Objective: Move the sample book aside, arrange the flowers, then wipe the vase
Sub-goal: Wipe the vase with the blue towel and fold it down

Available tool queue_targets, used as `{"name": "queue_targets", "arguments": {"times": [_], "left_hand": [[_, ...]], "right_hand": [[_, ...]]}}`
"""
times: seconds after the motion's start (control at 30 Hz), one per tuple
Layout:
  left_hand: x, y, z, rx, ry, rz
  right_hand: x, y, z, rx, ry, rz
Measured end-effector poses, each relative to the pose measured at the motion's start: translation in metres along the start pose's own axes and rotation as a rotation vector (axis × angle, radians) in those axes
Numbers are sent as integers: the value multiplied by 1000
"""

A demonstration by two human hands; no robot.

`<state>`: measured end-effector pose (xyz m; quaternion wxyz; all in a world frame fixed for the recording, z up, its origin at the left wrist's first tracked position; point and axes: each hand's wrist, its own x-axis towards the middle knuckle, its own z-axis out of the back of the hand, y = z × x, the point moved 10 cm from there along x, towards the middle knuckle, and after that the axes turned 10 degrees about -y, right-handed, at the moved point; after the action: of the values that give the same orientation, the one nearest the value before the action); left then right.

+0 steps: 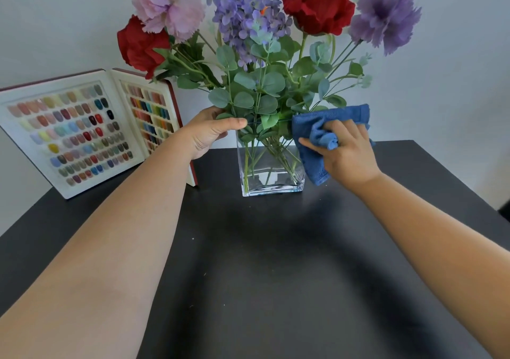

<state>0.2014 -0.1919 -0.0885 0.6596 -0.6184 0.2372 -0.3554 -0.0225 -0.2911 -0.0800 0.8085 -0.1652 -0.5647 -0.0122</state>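
A clear square glass vase stands on the black table and holds red, pink and purple flowers with green leaves. My left hand grips the vase's upper left rim, thumb along the front edge. In my right hand is a blue cloth, pressed against the vase's right side. The open sample book, full of coloured nail tips, stands propped against the wall at the left, behind my left forearm.
A pale wall rises right behind the table. The table's right edge runs down at the far right, and its left corner lies below the sample book. Flower heads spread wide above the vase.
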Motion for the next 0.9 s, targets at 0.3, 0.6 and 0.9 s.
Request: {"name": "queue_targets", "arguments": {"times": [0.3,0.6,0.9], "left_hand": [[-1,-1,-1,-8,3,3],[0,0,0,-24,-19,10],[-2,-1,0,-25,-21,5]], "right_hand": [[-72,48,-38,-8,488,426],[-63,84,-50,33,584,561],[-45,134,-75,32,624,596]]}}
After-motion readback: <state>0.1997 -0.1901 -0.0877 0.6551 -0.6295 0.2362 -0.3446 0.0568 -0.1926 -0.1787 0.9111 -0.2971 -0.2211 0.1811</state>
